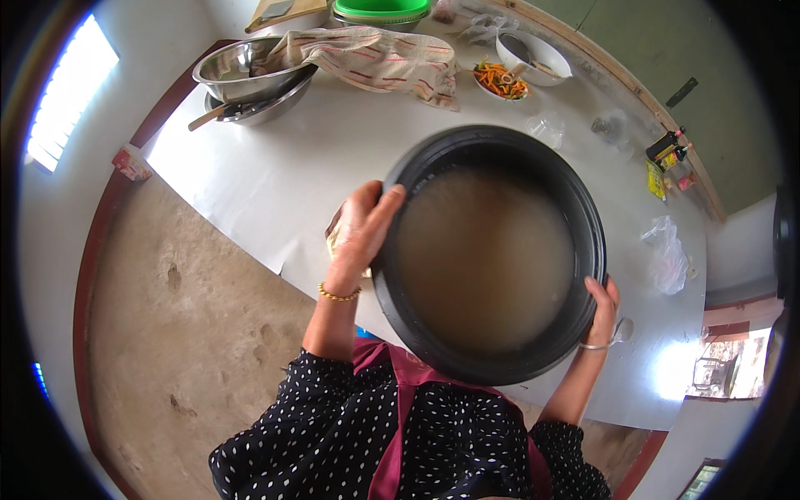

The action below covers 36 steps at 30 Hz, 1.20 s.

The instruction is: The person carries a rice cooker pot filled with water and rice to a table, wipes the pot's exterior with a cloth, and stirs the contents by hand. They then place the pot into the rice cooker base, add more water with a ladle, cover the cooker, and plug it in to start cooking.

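Note:
A large round black pot (pixel 592 250) is held up close to my body, over the near edge of the table. Cloudy brownish liquid (pixel 484 262) fills its lower part, and the bottom cannot be seen through it. My left hand (pixel 365 222) grips the rim on the left side, thumb on top. Beneath that hand a piece of cloth (pixel 333 234) shows, partly hidden. My right hand (pixel 603 309) clasps the right side of the pot, its fingers partly hidden behind the wall. A pale spoon (pixel 623 329) lies on the table just beyond my right wrist.
On the white-covered table (pixel 250 181) stand stacked steel bowls (pixel 234 72) and a striped cloth (pixel 381 59). A plate of orange vegetable strips (pixel 500 81) sits near a white bowl (pixel 550 59). Dark bottles (pixel 664 147) and a plastic bag (pixel 665 256) lie at the right.

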Each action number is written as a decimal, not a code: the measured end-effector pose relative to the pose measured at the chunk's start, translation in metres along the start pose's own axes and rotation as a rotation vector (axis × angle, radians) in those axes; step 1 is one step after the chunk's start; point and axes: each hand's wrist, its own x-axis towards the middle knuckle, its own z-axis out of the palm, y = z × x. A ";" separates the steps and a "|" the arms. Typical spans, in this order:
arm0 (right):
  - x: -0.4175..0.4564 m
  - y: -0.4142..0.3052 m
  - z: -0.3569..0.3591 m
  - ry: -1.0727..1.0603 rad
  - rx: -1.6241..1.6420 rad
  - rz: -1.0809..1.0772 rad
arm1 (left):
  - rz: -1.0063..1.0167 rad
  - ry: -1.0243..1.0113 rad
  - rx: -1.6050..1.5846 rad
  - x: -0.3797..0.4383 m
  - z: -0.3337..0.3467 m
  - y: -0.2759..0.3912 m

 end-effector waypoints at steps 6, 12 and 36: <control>0.018 0.007 0.047 -0.226 -0.022 0.046 | 0.074 0.253 -0.089 -0.027 -0.059 0.023; 0.023 0.017 0.110 -0.484 -0.086 0.095 | -0.077 0.415 -0.117 -0.048 -0.112 0.011; 0.080 0.045 0.177 -0.688 -0.369 -0.045 | -0.253 0.486 -0.427 -0.095 -0.115 -0.026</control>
